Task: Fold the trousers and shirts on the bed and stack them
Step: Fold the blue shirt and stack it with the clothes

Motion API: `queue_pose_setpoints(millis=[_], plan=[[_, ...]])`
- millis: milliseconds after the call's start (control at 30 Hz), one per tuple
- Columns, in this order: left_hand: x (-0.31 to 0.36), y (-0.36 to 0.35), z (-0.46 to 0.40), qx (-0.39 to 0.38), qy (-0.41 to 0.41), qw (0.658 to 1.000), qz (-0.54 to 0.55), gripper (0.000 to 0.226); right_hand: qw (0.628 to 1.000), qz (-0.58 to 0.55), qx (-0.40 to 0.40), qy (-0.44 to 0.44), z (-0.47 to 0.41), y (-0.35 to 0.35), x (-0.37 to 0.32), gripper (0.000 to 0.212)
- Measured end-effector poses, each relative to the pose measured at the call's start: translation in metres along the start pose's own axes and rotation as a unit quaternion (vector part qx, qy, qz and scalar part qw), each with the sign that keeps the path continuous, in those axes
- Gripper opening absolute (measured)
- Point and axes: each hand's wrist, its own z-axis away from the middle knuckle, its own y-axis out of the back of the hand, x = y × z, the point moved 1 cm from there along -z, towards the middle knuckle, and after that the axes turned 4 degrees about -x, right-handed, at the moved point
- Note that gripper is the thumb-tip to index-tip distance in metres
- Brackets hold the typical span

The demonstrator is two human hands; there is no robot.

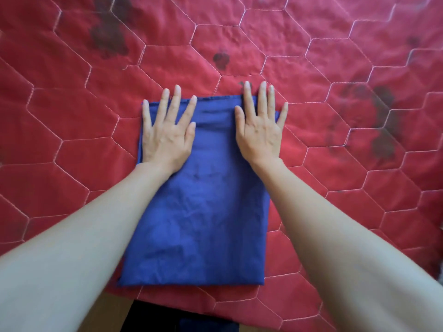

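Observation:
A blue garment [199, 212] lies folded into a long rectangle on the red quilted bed [335, 130], its near end close to the bed's front edge. My left hand [165, 135] presses flat on its far left corner, fingers straight and spread. My right hand [260, 128] presses flat on its far right corner, fingertips reaching past the far edge onto the quilt. I cannot tell whether the garment is a shirt or trousers.
The red quilt has white hexagon stitching and several dark stains [107, 37] at the back left and right. The bed's front edge [239, 307] runs along the bottom, with something dark [167, 317] below it.

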Motion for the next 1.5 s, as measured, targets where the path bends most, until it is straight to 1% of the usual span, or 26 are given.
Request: queue_pose_setpoints(millis=[100,167,233,267,333,400,433,533,600,700,767,833,900,967,1033,1100,1200,1233,1300,1367,1433,1500], plan=[[-0.021,0.006,-0.002,-0.015,0.025,1.0,0.011,0.052,0.997,-0.049,-0.022,-0.052,0.001,0.003,0.01,0.053],[-0.039,0.012,0.0,-0.016,0.07,0.997,0.017,0.052,0.99,-0.073,-0.036,-0.112,0.006,0.007,0.023,0.053],[-0.057,0.022,0.004,-0.002,0.117,0.993,0.033,0.053,0.984,-0.083,-0.028,-0.156,0.018,0.014,0.034,0.053],[-0.063,0.028,0.009,0.011,0.124,0.991,0.039,0.053,0.983,-0.086,-0.014,-0.162,0.026,0.018,0.037,0.053],[-0.063,0.038,0.025,0.044,0.089,0.994,0.041,0.055,0.986,-0.088,0.03,-0.137,0.05,0.027,0.036,0.053],[-0.049,0.043,0.051,0.064,0.021,0.997,0.037,0.055,0.992,-0.085,0.065,-0.074,0.084,0.031,0.023,0.052],[-0.039,0.042,0.068,0.064,-0.016,0.997,0.035,0.054,0.993,-0.087,0.07,-0.039,0.104,0.029,0.015,0.051],[-0.008,0.028,0.129,0.045,-0.111,0.993,0.018,0.054,0.993,-0.094,0.053,0.038,0.163,0.014,-0.01,0.05],[0.007,0.012,0.167,0.027,-0.147,0.989,0.014,0.053,0.993,-0.096,0.034,0.063,0.197,-0.001,-0.024,0.05],[0.013,-0.014,0.215,-0.015,-0.161,0.987,-0.012,0.053,0.993,-0.072,-0.01,0.098,0.237,-0.024,-0.03,0.05],[0.003,-0.027,0.24,-0.052,-0.151,0.987,-0.034,0.055,0.992,-0.038,-0.04,0.111,0.261,-0.038,-0.016,0.05],[-0.014,-0.032,0.255,-0.078,-0.155,0.983,-0.055,0.056,0.995,-0.02,-0.051,0.085,0.28,-0.044,0.006,0.05],[-0.029,-0.031,0.261,-0.088,-0.18,0.977,-0.071,0.057,0.998,-0.02,-0.058,0.029,0.292,-0.043,0.024,0.051],[-0.04,-0.027,0.26,-0.093,-0.204,0.971,-0.086,0.064,0.997,-0.028,-0.067,-0.01,0.297,-0.04,0.034,0.054],[-0.048,-0.023,0.26,-0.092,-0.222,0.964,-0.109,0.074,0.997,-0.041,-0.065,-0.019,0.299,-0.035,0.039,0.061],[-0.05,-0.019,0.261,-0.082,-0.231,0.962,-0.12,0.077,0.998,-0.041,-0.041,0.016,0.301,-0.029,0.041,0.069],[-0.044,-0.015,0.262,-0.048,-0.252,0.96,-0.114,0.067,0.992,-0.032,-0.033,0.117,0.309,-0.029,0.037,0.072],[-0.041,-0.016,0.264,-0.03,-0.262,0.958,-0.112,0.064,0.989,-0.036,-0.039,0.136,0.313,-0.03,0.037,0.073],[-0.036,-0.018,0.266,0.005,-0.269,0.958,-0.099,0.058,0.987,-0.043,-0.048,0.147,0.317,-0.032,0.039,0.076],[-0.034,-0.02,0.269,0.042,-0.26,0.962,-0.077,0.051,0.986,-0.049,-0.029,0.159,0.317,-0.036,0.04,0.073],[-0.035,-0.023,0.272,0.079,-0.242,0.965,-0.063,0.044,0.979,-0.047,0.024,0.199,0.316,-0.04,0.037,0.064],[-0.037,-0.025,0.274,0.094,-0.224,0.969,-0.041,0.044,0.969,-0.04,0.077,0.232,0.318,-0.046,0.036,0.054]])
